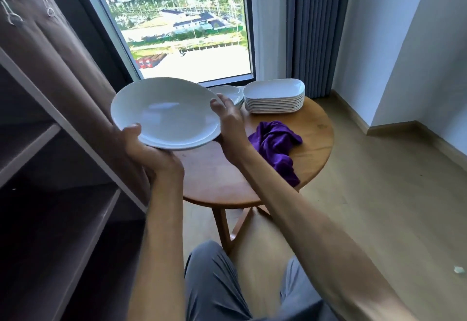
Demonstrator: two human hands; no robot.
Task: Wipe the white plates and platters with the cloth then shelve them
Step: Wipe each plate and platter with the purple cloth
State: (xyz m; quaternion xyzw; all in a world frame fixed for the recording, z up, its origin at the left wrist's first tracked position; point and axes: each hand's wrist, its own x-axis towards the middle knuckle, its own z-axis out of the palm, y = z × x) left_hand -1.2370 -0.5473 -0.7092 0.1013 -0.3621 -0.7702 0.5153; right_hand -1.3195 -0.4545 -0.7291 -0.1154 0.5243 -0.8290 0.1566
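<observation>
I hold a small stack of round white plates (165,113) in the air above the left side of the round wooden table (313,144). My left hand (146,149) grips the stack's near rim with the thumb on top. My right hand (230,123) grips the right rim, thumb over the edge. A purple cloth (276,146) lies crumpled on the table to the right of my right wrist. At the back of the table stands a stack of several white rectangular platters (274,96), with more round plates (227,92) beside it, partly hidden behind the held stack.
A dark open shelf unit (50,169) with a brown fabric cover (63,55) pulled aside fills the left. Behind the table are a window and a grey curtain (313,30). Wooden floor spreads to the right. My grey-trousered knees (214,282) are below.
</observation>
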